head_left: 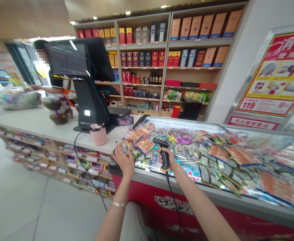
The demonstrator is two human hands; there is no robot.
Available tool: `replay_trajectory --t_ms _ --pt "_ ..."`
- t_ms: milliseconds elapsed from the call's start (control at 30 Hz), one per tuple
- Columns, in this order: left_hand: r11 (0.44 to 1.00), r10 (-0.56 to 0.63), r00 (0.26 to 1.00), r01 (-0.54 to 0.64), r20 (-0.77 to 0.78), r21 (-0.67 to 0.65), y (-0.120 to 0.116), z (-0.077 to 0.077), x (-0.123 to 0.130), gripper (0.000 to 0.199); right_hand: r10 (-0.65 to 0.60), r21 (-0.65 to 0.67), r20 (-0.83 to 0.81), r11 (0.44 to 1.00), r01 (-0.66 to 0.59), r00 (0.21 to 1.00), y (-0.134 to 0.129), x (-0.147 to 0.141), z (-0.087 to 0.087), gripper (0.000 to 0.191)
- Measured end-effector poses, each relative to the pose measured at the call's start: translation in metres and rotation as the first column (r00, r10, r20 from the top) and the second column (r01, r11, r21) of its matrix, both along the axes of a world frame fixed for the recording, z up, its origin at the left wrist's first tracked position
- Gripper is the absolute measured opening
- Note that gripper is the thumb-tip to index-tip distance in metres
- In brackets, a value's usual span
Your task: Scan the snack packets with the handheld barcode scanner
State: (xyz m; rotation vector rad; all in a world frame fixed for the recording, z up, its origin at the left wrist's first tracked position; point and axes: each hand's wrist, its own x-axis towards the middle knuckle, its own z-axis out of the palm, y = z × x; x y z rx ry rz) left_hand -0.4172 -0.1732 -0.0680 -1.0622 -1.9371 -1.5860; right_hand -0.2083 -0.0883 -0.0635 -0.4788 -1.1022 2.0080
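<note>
My right hand (169, 157) is wrapped round the handle of a black barcode scanner (165, 160). The scanner's head points left, over packets in the glass-topped display freezer (137, 164). At the freezer's front left corner, my left hand (125, 161) has its fingers and thumb round a small snack packet (124, 146), partly hidden by the hand. Orange-red snack packs (144, 144) lie just beyond it, heaped with other packets. From the scanner a black cable (173, 197) hangs down the freezer's red front.
A pink cup (98, 134) and a black cash register (91, 97) stand on the white counter (49, 125) at left. Farther left are plastic tubs (58, 108), a filled plastic bag (18, 97) and another person (43, 72). Shelves of boxes (142, 58) line the back wall.
</note>
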Motion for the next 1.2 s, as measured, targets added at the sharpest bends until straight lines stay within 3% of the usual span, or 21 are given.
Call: replay_trajectory --t_ms 267,567,700,833,967,1100,1200 --pt "0.996 -0.039 0.991 0.028 -0.130 -0.086 -0.004 0.006 0.008 0.047 -0.017 -0.015 0.002 1.000 0.017 1.000 -0.005 -0.001 0.005 0.032" --pt "0.982 -0.168 0.959 0.143 -0.228 -0.124 -0.007 0.013 0.015 0.047 -0.045 -0.011 0.013 0.999 0.046 0.999 -0.005 -0.003 0.004 0.031" --pt "0.972 -0.218 0.942 0.186 -0.257 -0.142 -0.008 0.014 0.015 0.044 -0.101 0.017 -0.016 0.995 0.102 0.995 -0.012 0.004 0.012 0.028" --pt "0.976 -0.215 0.940 0.194 -0.265 -0.103 -0.001 0.022 0.026 0.040 -0.199 0.098 -0.112 0.973 0.210 0.974 -0.022 0.042 0.036 0.022" --pt "0.952 -0.302 0.917 0.304 -0.260 -0.032 0.017 0.046 0.068 0.042 -0.309 0.208 -0.158 0.918 0.338 0.938 -0.032 0.105 0.072 0.018" --pt "0.857 -0.481 0.832 0.512 -0.276 0.051 0.031 0.074 0.134 0.040 -0.472 0.216 -0.150 0.842 0.495 0.869 -0.045 0.171 0.099 0.018" --pt "0.747 -0.631 0.721 0.664 -0.286 0.027 0.040 0.082 0.187 0.042 -0.578 0.224 -0.153 0.770 0.597 0.802 -0.054 0.216 0.104 0.020"
